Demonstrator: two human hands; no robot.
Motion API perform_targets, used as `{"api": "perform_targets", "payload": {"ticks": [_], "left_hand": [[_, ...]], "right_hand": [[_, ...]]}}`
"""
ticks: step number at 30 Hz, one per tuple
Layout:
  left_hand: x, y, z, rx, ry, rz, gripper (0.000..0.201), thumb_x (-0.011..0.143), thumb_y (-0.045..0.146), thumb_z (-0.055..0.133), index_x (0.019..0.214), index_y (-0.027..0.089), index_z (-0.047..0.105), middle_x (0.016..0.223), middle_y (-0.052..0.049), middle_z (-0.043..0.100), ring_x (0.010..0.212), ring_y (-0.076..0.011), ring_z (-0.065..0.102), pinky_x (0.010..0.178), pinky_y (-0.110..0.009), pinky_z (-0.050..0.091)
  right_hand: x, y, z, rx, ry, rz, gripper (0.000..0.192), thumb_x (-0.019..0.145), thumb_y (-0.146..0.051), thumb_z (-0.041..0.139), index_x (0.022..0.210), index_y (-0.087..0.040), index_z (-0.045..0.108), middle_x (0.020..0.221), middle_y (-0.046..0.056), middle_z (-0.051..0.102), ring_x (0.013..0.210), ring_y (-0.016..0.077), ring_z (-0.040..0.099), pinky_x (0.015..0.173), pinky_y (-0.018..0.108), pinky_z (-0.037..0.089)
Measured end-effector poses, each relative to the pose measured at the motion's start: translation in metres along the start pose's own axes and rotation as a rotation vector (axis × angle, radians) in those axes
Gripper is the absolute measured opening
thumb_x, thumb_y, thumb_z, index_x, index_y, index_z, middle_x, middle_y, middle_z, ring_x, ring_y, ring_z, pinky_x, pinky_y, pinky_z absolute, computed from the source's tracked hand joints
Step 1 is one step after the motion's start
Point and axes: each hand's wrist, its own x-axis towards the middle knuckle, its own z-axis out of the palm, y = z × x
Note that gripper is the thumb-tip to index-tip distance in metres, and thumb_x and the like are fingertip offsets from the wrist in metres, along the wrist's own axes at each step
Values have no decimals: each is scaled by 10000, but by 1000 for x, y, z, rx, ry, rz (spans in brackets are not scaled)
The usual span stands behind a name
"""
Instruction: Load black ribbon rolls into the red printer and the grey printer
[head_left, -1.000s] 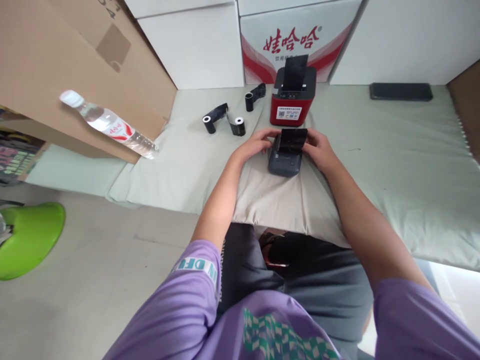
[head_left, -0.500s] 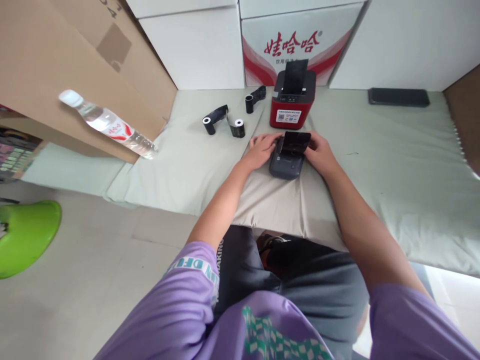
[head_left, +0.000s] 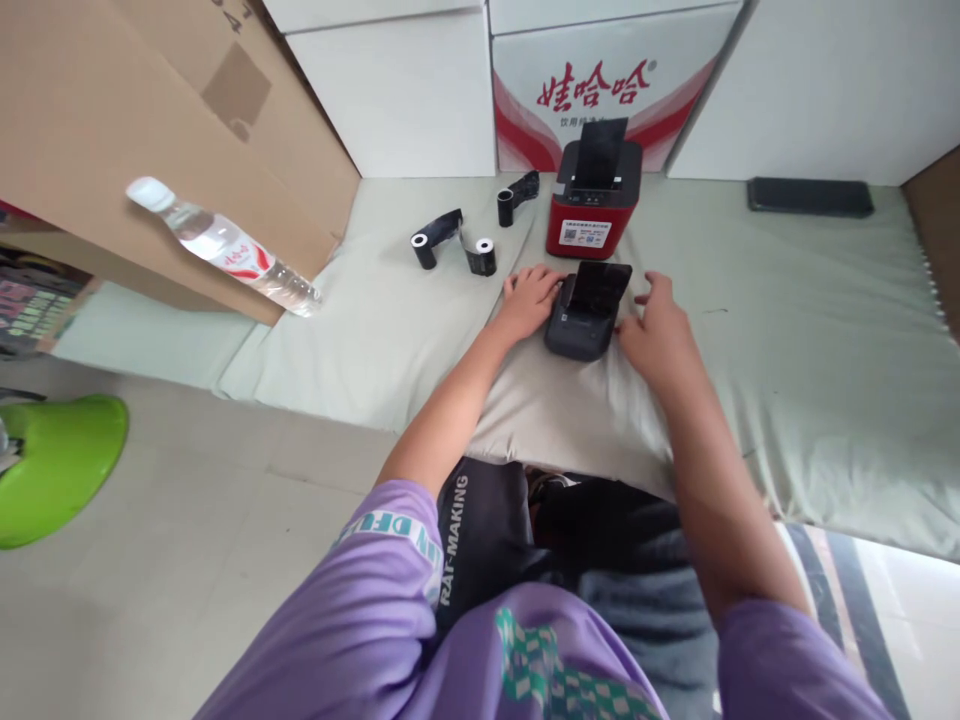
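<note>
A small dark grey printer (head_left: 583,322) with its black lid raised lies on the pale green mat (head_left: 787,330) in front of me. My left hand (head_left: 529,298) rests flat against the printer's left side, fingers spread. To the right of the printer, my right hand (head_left: 658,328) hovers with fingers apart and holds nothing. Behind it stands a red printer (head_left: 593,203) with black paper sticking up. Three black paper rolls (head_left: 457,245) lie to the left of the red printer, partly unrolled.
A water bottle (head_left: 223,247) leans on a brown cardboard box (head_left: 135,120) at left. White boxes (head_left: 405,85) line the back. A black flat device (head_left: 810,196) lies at the far right. A green stool (head_left: 56,465) stands on the floor at left.
My right hand has come off the grey printer and opened beside it. My left hand has slid to the printer's left side. The view has shifted slightly.
</note>
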Motion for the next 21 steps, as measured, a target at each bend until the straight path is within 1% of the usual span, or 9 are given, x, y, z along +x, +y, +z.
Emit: {"api": "perform_targets", "payload": {"ticks": [2,3,5,7,10,12,16,18,21], "left_hand": [[1,0,-1,2,-1,3,412,1113,295,401,1396,286,701,1506,-95,647,1480,-316,492,1292,-552,251],[2,-1,-1,-9,-1,3,404,1106,288,415,1387,284,704,1507,-94,648,1480,-313,495,1287,-552,260],[4,-2,-2,-59,16,6,385,1072,254,464,1366,289,709,1507,-84,651,1484,-300,501,1273,-538,289],[5,-4,-4,-126,53,10,383,1020,210,519,1340,291,713,1501,-74,656,1475,-285,522,1260,-523,317],[9,-6,-5,-193,98,11,409,958,149,539,1306,273,716,1491,-79,663,1459,-271,551,1243,-521,344],[10,-7,-5,-203,102,-6,421,936,134,547,1296,273,715,1488,-83,665,1435,-272,572,1228,-526,366],[12,-6,-4,-188,80,-14,391,936,178,604,1297,275,717,1482,-98,670,1341,-286,628,1221,-545,378],[12,-6,-3,-182,71,8,377,944,197,614,1300,262,721,1476,-105,675,1342,-289,630,1225,-539,374],[12,-6,-1,-173,53,25,362,947,215,620,1292,241,725,1448,-111,687,1325,-294,643,1227,-540,369]], "right_hand": [[-21,-11,11,32,-61,78,960,787,-408,818,1626,-186,409,1315,233,729,1198,474,743,1092,719,577],[-30,-17,20,65,-85,81,1075,754,-448,852,1665,-194,341,1386,234,709,1279,491,713,1129,723,563],[-43,-30,43,74,-3,82,1277,689,-513,896,1711,-174,208,1616,272,548,1513,515,546,1247,727,480],[-49,-42,65,17,144,97,1343,704,-513,878,1729,-130,100,1714,310,399,1626,506,402,1329,727,371],[-46,-53,77,-16,244,137,1333,700,-421,866,1724,-77,85,1630,342,471,1572,518,463,1302,737,385],[-38,-55,66,42,240,169,1338,664,-391,885,1716,-68,122,1533,331,568,1480,529,556,1242,728,456],[2,-48,19,115,327,200,1323,636,-320,913,1708,-150,156,1432,261,662,1325,502,668,1170,691,513],[35,-42,-1,75,410,138,1249,672,-284,902,1695,-233,187,1492,239,638,1373,488,633,1204,679,467],[86,-26,-13,-16,448,116,1189,727,-243,879,1698,-196,194,1536,286,583,1454,477,558,1233,629,430]]}}
